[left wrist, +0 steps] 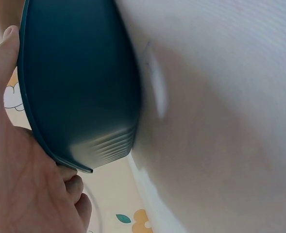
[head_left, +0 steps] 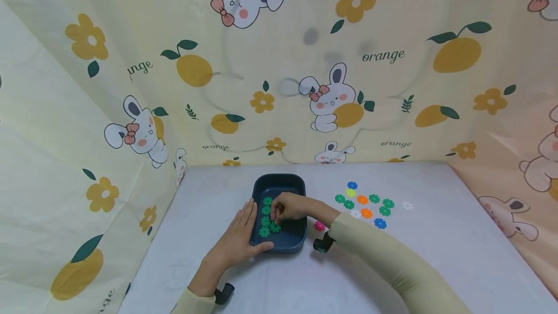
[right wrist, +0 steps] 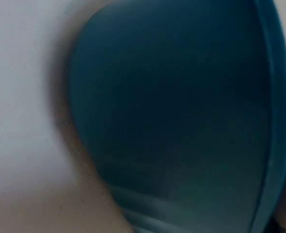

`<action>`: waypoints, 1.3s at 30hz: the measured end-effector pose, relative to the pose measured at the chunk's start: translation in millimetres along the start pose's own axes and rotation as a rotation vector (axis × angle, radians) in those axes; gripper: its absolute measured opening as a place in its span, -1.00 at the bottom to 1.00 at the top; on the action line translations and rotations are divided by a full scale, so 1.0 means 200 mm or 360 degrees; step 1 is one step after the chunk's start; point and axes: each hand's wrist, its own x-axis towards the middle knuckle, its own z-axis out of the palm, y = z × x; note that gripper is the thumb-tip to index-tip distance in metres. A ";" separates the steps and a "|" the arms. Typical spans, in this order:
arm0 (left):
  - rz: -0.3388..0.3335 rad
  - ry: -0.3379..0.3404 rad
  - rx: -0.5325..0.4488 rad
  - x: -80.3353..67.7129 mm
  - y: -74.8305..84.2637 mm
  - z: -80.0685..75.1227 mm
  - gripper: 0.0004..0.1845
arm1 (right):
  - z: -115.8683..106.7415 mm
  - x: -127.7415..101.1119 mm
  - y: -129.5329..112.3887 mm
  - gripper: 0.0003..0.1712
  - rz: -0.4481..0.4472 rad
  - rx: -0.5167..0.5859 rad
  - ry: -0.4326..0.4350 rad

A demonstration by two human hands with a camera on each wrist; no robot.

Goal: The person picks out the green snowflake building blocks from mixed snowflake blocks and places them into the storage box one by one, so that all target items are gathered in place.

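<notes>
A dark blue-green plastic box [head_left: 279, 249] stands on the table, with several green flower-shaped discs [head_left: 264, 231] in a column along its left side. My left hand [head_left: 237, 239] lies against the box's left side, fingers stretched along it and thumb on the near rim. In the left wrist view that hand [left wrist: 26, 179] spans the box's corner [left wrist: 79, 82]. My right hand [head_left: 289, 207] reaches inside over the right rim. Its curled fingertips pinch a green disc [head_left: 275, 227] beside the column. The box wall [right wrist: 181, 107] hides most of this hand in the right wrist view.
Right of the box lie loose flower-shaped discs: several green discs [head_left: 374, 198], blue discs [head_left: 380, 223], orange discs [head_left: 366, 213], a yellow disc [head_left: 350, 192] and white discs [head_left: 407, 205]. A pink disc [head_left: 320, 226] sits near my right wrist. A patterned curtain [head_left: 279, 110] encloses the table.
</notes>
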 end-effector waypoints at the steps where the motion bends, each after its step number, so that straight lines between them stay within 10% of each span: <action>1: 0.0002 0.0002 -0.0003 0.00 0.00 0.00 0.30 | 0.00 0.00 0.00 -0.96 0.0004 -0.0008 -0.0002; 39: -0.0007 -0.0001 -0.0007 0.00 0.00 -0.01 0.30 | 0.03 -0.01 0.00 -0.97 -0.0054 -0.0102 0.0036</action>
